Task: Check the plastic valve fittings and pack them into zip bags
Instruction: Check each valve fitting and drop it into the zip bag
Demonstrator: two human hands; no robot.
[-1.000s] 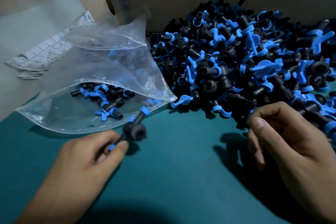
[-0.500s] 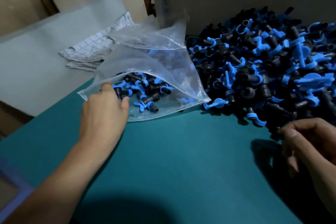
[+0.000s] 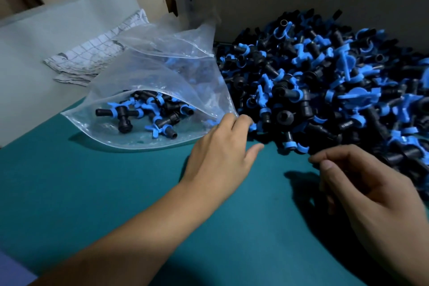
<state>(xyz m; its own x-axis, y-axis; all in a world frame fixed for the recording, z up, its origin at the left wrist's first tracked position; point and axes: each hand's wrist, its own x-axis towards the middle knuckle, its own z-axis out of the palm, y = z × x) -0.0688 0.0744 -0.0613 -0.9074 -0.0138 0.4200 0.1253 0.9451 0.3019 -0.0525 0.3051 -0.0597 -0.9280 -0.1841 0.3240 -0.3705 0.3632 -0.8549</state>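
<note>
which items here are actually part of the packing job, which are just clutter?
Job:
- pile of valve fittings
- zip bag, some fittings already inside
- left hand, at the pile's edge
- right hand, at the pile's edge

Lying about:
- checked cloth
- cardboard box wall
- grey sheet

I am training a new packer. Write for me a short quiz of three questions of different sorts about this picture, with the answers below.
1. True or false: the zip bag already holds some fittings.
2. Multiple choice: where does the big pile of fittings lie? A) left of the bag; B) right of the bag, in front of a cardboard wall; C) inside the bag.
3. Short answer: what is the left hand reaching to?

Key
1. True: several black and blue fittings lie inside.
2. B.
3. The near edge of the pile, beside the bag's right corner; the right hand is at the pile's edge too, fingers curled.
</note>
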